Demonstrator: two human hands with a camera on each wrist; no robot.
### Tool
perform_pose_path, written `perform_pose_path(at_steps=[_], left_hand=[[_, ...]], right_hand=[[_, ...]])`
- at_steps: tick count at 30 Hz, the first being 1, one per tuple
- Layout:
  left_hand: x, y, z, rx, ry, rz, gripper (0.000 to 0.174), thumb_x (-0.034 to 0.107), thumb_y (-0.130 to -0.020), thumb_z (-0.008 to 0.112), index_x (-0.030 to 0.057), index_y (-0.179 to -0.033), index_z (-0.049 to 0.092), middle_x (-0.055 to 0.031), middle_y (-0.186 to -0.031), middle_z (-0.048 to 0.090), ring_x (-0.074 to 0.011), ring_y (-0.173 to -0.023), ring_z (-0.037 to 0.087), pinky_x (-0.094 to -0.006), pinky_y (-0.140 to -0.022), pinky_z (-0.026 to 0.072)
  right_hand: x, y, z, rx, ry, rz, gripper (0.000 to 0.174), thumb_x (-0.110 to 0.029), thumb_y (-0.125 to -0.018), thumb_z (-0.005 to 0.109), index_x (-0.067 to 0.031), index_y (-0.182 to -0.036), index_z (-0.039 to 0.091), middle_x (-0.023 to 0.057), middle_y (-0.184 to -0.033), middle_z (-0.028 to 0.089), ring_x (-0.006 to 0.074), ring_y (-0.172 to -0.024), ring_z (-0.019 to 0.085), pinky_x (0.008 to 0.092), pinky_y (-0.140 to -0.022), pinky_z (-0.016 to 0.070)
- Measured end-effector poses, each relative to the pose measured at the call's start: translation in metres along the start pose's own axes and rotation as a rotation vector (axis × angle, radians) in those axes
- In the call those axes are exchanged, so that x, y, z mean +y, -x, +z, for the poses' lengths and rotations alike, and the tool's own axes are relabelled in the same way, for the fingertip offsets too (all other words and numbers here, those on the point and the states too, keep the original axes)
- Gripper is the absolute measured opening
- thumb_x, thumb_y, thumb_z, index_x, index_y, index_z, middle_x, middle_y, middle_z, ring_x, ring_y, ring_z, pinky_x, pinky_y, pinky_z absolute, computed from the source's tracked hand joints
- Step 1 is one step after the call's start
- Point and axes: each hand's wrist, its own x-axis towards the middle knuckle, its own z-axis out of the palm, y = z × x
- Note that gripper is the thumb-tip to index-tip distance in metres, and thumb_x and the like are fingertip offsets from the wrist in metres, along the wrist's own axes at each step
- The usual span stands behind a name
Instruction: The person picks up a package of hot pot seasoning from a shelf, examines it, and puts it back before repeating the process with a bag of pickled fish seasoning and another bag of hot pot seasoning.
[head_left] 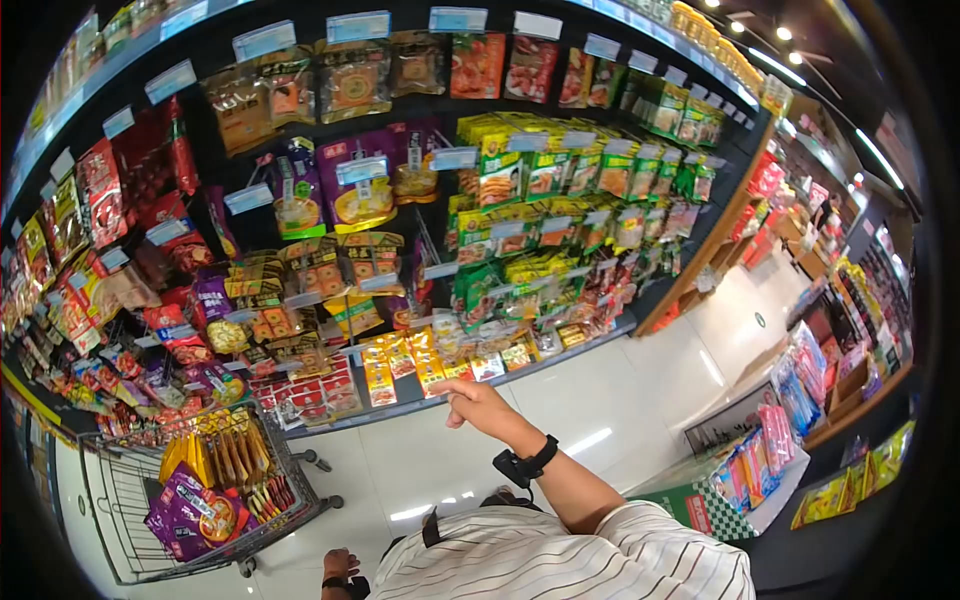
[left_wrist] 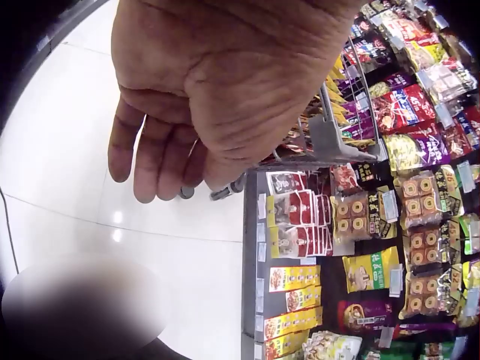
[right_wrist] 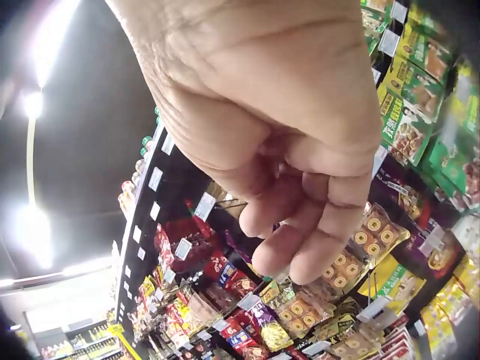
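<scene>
My right hand [head_left: 480,408] is held out in front of the lower shelf, its fingers loosely bent and nothing in them. In the right wrist view, the same hand [right_wrist: 277,150] overlaps packs of round-patterned food [right_wrist: 375,238] on the rack behind. My left hand [head_left: 340,565] hangs low by my side, also holding nothing; its fingers [left_wrist: 154,161] point down over the floor in the left wrist view. Nearest to the right hand are yellow packets [head_left: 428,362] along the bottom shelf. A shopping cart [head_left: 105,520] to the left carries purple bags [head_left: 185,515] and golden-yellow packs [head_left: 235,445].
Racks of hanging bags curve around the front, with green-and-yellow packets [head_left: 560,165] at right and red bags [head_left: 105,190] at left. A checkered display box [head_left: 715,518] of bagged goods stands to the right. Pale tiled floor [head_left: 650,400] shows between.
</scene>
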Motion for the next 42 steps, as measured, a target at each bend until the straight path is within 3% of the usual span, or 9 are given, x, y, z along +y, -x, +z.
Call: perform_pose_path(at_steps=[6, 11, 14, 17, 20, 27, 34, 42], left_hand=[[0.018, -0.013, -0.005, 0.161, 0.003, 0.03, 0.017, 0.018, -0.096, 0.048, 0.0053, -0.089, 0.057, -0.0084, -0.076, 0.062, -0.0239, -0.064, 0.067, -0.0402, -0.051, 0.0533], [0.038, -0.023, -0.005, -0.028, -0.032, 0.024, 0.015, 0.019, -0.097, 0.048, 0.0068, -0.092, 0.055, -0.007, -0.075, 0.058, -0.0233, -0.063, 0.065, -0.0386, -0.05, 0.0517], [0.043, -0.028, 0.007, -0.088, -0.019, 0.035, 0.014, 0.021, -0.098, 0.049, 0.0084, -0.094, 0.055, -0.0061, -0.074, 0.057, -0.0235, -0.063, 0.065, -0.0386, -0.051, 0.0515], [0.049, -0.026, 0.02, -0.113, -0.031, 0.032, 0.014, 0.021, -0.099, 0.049, 0.0105, -0.09, 0.053, -0.0047, -0.074, 0.057, -0.0234, -0.064, 0.065, -0.0394, -0.052, 0.0515], [0.056, -0.022, 0.029, -0.158, -0.04, -0.002, 0.016, 0.02, -0.099, 0.048, 0.0111, -0.086, 0.051, -0.0043, -0.073, 0.056, -0.0231, -0.065, 0.064, -0.0394, -0.053, 0.0513], [0.073, 0.003, 0.034, -0.112, -0.105, -0.066, 0.017, 0.019, -0.098, 0.048, 0.0108, -0.083, 0.05, -0.0053, -0.073, 0.057, -0.0233, -0.065, 0.064, -0.0406, -0.055, 0.0501], [0.049, -0.009, 0.019, -0.118, -0.045, -0.056, 0.014, 0.015, -0.095, 0.047, 0.0101, -0.082, 0.049, -0.0058, -0.071, 0.057, -0.0231, -0.064, 0.063, -0.0393, -0.053, 0.0475], [0.048, 0.005, 0.011, -0.217, 0.044, -0.077, 0.019, 0.012, -0.093, 0.046, 0.0115, -0.074, 0.044, -0.0044, -0.067, 0.051, -0.0236, -0.062, 0.062, -0.0381, -0.05, 0.0431]], right_hand=[[-0.002, 0.01, -0.013, 0.031, -0.002, 0.026, 0.059, -0.004, -0.097, 0.048, -0.007, -0.155, 0.037, 0.002, -0.077, 0.058, 0.0141, -0.073, 0.067, 0.0296, -0.073, 0.0579], [0.0, 0.02, -0.021, 0.149, -0.073, 0.059, 0.069, -0.004, -0.097, 0.047, -0.0067, -0.16, 0.021, 0.0047, -0.08, 0.06, 0.0172, -0.073, 0.068, 0.0305, -0.073, 0.0577], [0.002, 0.026, -0.022, 0.223, -0.082, 0.059, 0.053, -0.006, -0.098, 0.048, -0.0027, -0.15, 0.04, 0.0044, -0.078, 0.061, 0.0171, -0.073, 0.068, 0.0306, -0.072, 0.0567], [0.017, 0.022, -0.036, 0.075, 0.014, 0.14, 0.032, -0.01, -0.098, 0.048, -0.0011, -0.127, 0.059, 0.0039, -0.074, 0.062, 0.0166, -0.073, 0.068, 0.0302, -0.072, 0.0555], [0.006, 0.028, -0.032, 0.095, -0.003, 0.115, 0.02, -0.012, -0.099, 0.048, -0.0019, -0.106, 0.064, 0.0033, -0.072, 0.061, 0.0158, -0.073, 0.068, 0.0292, -0.072, 0.0545], [0.008, 0.026, -0.029, 0.118, -0.05, 0.122, 0.021, -0.013, -0.099, 0.049, -0.0012, -0.109, 0.063, 0.0038, -0.073, 0.062, 0.0158, -0.074, 0.068, 0.029, -0.072, 0.0547], [0.013, 0.02, -0.023, 0.074, -0.05, 0.107, 0.022, -0.014, -0.099, 0.049, -0.0017, -0.112, 0.062, 0.0042, -0.073, 0.062, 0.0157, -0.073, 0.067, 0.0285, -0.071, 0.055], [0.012, 0.015, -0.012, 0.038, -0.055, 0.141, 0.023, -0.02, -0.101, 0.053, -0.0013, -0.109, 0.063, 0.0046, -0.072, 0.063, 0.0151, -0.07, 0.067, 0.0279, -0.068, 0.055]])
